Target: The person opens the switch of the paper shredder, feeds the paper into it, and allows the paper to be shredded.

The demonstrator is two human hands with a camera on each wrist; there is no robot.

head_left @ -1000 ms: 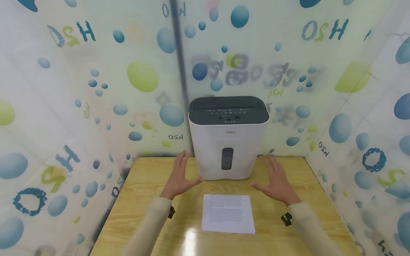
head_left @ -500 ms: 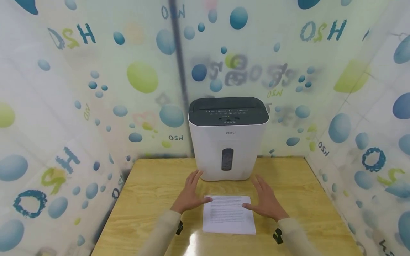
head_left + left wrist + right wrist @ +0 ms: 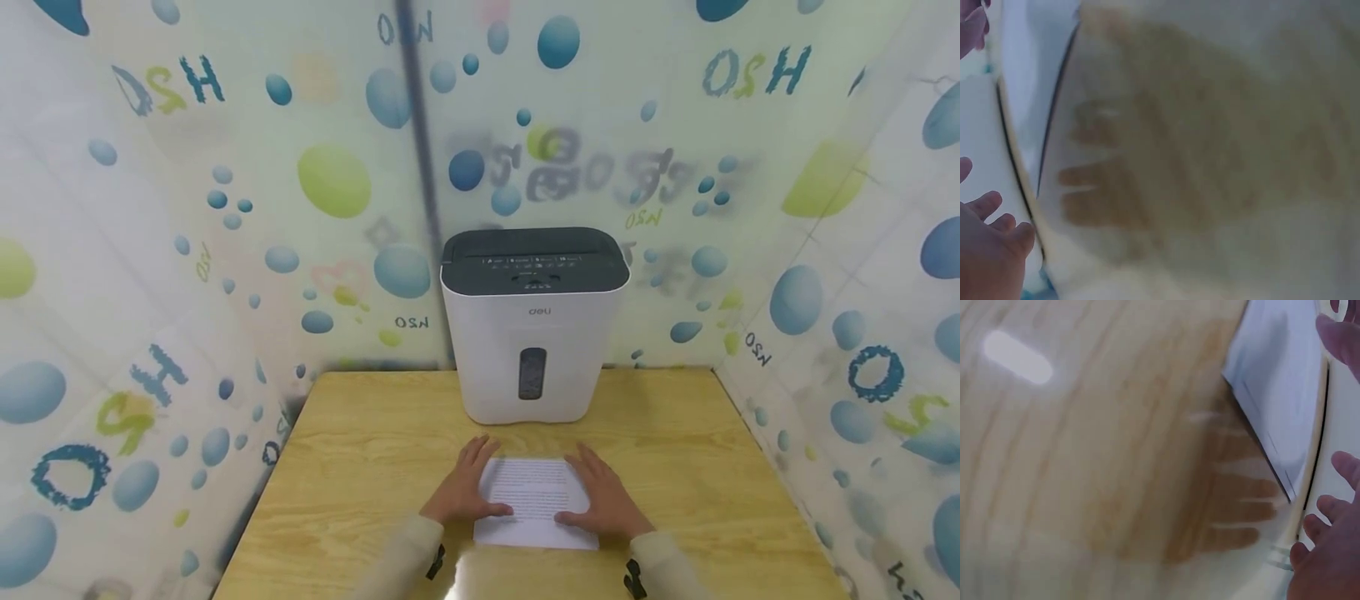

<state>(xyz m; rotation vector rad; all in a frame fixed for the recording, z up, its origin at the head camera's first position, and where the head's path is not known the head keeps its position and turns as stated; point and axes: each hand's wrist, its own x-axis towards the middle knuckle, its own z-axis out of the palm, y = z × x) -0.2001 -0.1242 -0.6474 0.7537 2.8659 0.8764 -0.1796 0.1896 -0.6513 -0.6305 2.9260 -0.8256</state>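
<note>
A stack of printed white paper (image 3: 534, 504) lies on the wooden table, seen also as white paper (image 3: 1030, 81) in the left wrist view and paper (image 3: 1275, 387) in the right wrist view. My left hand (image 3: 463, 490) is at its left edge, thumb stretched inward over the sheets. Opposite it, my right hand (image 3: 606, 500) spans the right edge with its thumb pointing in. Both hands have spread fingers and grip nothing; whether they touch the paper I cannot tell. Behind the stack stands a white paper shredder (image 3: 495, 358) with a dark top and a dark front window.
The wooden table (image 3: 360, 467) extends to both sides of the paper and reflects a bright light. A curtain (image 3: 330, 275) printed with blue and green bubbles surrounds the table at the back and sides.
Both hands have come back from beside the shredder, down and closer together, to the two sides of the paper stack. The shredder and the paper stay in place.
</note>
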